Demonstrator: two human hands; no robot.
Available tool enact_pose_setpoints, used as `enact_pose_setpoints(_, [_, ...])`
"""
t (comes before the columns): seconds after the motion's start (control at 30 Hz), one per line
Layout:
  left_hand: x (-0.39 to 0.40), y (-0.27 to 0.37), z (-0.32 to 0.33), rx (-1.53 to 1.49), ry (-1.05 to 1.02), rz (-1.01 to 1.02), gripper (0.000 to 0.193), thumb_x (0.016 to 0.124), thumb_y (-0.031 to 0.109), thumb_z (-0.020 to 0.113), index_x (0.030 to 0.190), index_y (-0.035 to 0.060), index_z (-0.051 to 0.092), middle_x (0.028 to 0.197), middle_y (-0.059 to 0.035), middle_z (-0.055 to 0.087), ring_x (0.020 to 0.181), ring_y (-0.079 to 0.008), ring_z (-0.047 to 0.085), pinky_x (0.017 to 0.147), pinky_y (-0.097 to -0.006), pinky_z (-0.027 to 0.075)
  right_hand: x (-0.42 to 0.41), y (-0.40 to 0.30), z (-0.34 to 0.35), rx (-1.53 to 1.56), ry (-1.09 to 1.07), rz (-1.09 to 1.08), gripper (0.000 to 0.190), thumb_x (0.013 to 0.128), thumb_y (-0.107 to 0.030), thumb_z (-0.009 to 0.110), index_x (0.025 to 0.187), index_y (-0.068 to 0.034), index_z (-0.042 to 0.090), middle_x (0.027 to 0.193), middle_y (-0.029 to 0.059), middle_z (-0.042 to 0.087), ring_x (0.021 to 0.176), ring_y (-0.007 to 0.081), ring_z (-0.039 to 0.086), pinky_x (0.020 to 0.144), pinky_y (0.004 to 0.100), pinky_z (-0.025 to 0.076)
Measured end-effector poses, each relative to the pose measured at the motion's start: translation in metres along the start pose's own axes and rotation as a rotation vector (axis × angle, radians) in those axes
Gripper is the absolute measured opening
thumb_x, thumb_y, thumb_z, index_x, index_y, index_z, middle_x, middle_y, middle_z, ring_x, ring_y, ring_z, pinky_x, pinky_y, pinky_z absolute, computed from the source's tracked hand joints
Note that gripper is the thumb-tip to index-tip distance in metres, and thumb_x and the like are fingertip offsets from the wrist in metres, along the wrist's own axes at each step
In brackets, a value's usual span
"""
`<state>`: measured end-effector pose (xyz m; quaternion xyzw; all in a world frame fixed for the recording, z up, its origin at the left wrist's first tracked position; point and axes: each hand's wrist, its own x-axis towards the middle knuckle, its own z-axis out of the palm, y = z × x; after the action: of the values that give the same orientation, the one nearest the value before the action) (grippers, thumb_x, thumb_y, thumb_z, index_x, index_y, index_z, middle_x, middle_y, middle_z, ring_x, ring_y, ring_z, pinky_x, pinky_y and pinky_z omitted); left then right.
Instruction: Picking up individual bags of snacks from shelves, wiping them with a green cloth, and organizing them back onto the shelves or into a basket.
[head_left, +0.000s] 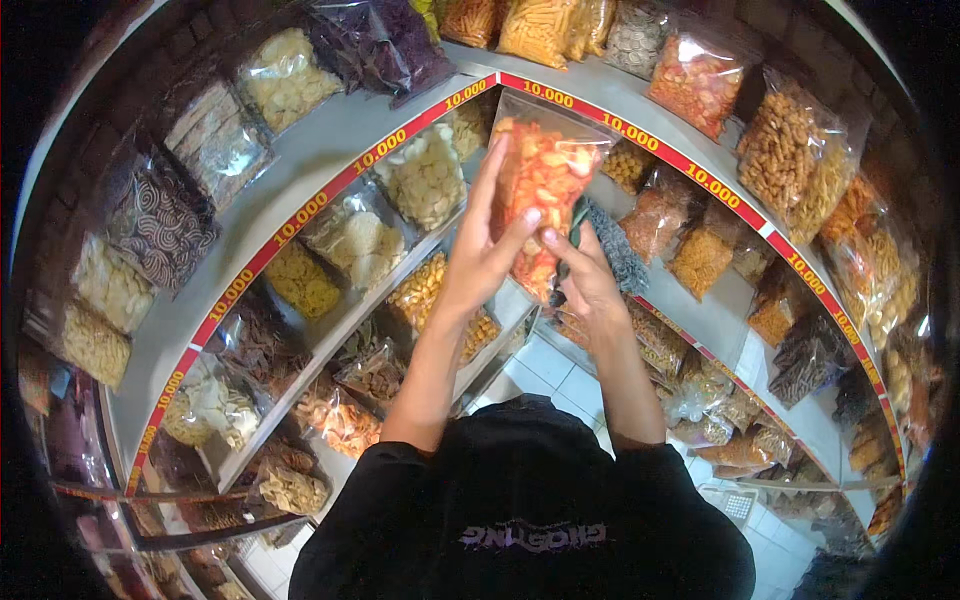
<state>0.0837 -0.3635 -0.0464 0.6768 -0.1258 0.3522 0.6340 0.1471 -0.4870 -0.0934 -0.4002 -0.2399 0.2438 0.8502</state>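
A clear plastic bag of orange-red chips or crackers is held up in front of the shelf corner. My left hand grips its left side, with the thumb across the front. At the lower right of the bag, my right hand has its thumb on the plastic. A grey fluffy duster shows just behind and right of the right hand; part of a green item beside the fingers is mostly hidden, so I cannot tell whether that hand also holds it.
Grey shelves with red price strips meet at a corner ahead. Bagged snacks fill several tiers, among them spiral crackers at left and brown snacks at right. White floor tiles lie below, with a white basket at lower right.
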Motion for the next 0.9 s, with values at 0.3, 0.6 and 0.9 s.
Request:
enact_pose_setpoints(0.3, [-0.02, -0.033, -0.057, -0.373, 0.072, -0.675, 0.056, 0.087, 0.032, 0.059, 0.131, 0.0027, 0.041, 0.13, -0.0159, 0.047, 0.118, -0.023, 0.048, 0.095, -0.0385, 0.044, -0.025, -0.004, -0.016, 0.151, 0.17, 0.091, 0.053, 0.084, -0.018, 0.066, 0.127, -0.005, 0.038, 0.115, 0.0101, 0.055, 0.104, 0.0213, 0.057, 0.085, 0.0375, 0.051])
enact_pose_setpoints(0.6, [-0.038, -0.038, -0.058, -0.908, 0.05, -0.611, 0.055, 0.091, 0.038, 0.053, 0.132, 0.0053, 0.037, 0.124, -0.0147, 0.053, 0.11, -0.0249, 0.056, 0.089, -0.0428, 0.05, -0.046, -0.017, 0.027, -0.589, 0.259, -0.369, 0.045, 0.087, -0.022, 0.058, 0.126, -0.005, 0.046, 0.129, 0.0128, 0.048, 0.118, 0.0233, 0.046, 0.1, 0.0367, 0.035])
enact_pose_setpoints(0.9, [-0.052, -0.038, -0.043, -0.549, 0.026, -0.577, 0.045, 0.097, 0.026, 0.043, 0.134, 0.0042, 0.033, 0.126, -0.0083, 0.048, 0.11, -0.0158, 0.053, 0.09, -0.0323, 0.047, -0.028, -0.016, 0.064, -1.535, 0.3, -0.674, 0.06, 0.073, -0.013, 0.059, 0.131, -0.019, 0.045, 0.145, 0.0104, 0.031, 0.135, 0.0422, 0.018, 0.105, 0.0586, 0.019])
